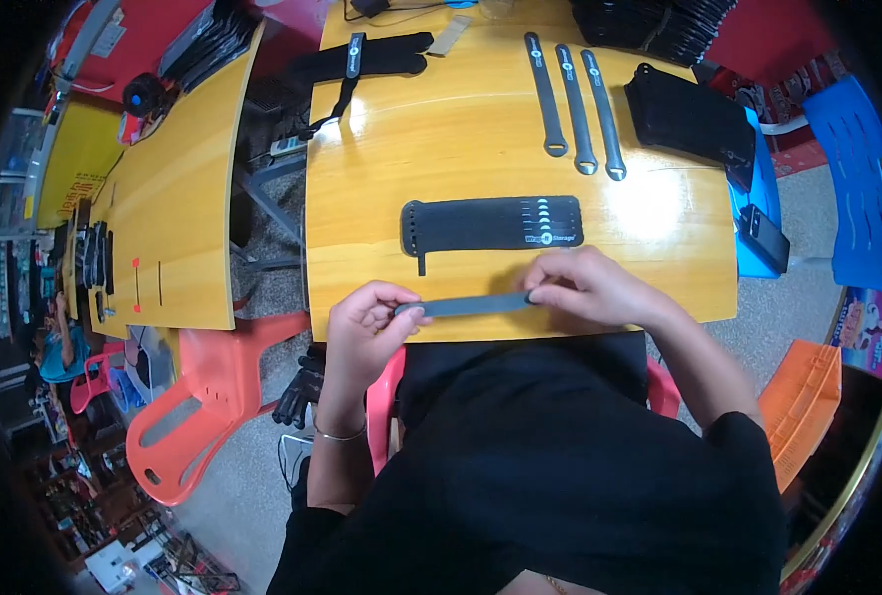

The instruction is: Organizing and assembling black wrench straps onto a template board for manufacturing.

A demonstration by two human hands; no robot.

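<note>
A grey strap [475, 305] stretches level between my two hands, just above the table's near edge. My left hand [373, 322] pinches its left end between thumb and fingers. At the other end, my right hand [585, 286] grips the strap the same way. Just beyond my hands lies a flat black panel [475, 225] with a row of holes along its left side, white printing at its right and a short tab at its lower left. Farther off, three grey straps [580, 107] with slotted round ends lie side by side.
The yellow table [361, 268] carries a black folded stack [694, 119] at right and black strips with a grey strap [355, 56] at back left. A phone-like black device [763, 238] rests on a blue stool at right. Red chairs [208, 397] and an orange crate [803, 407] stand around.
</note>
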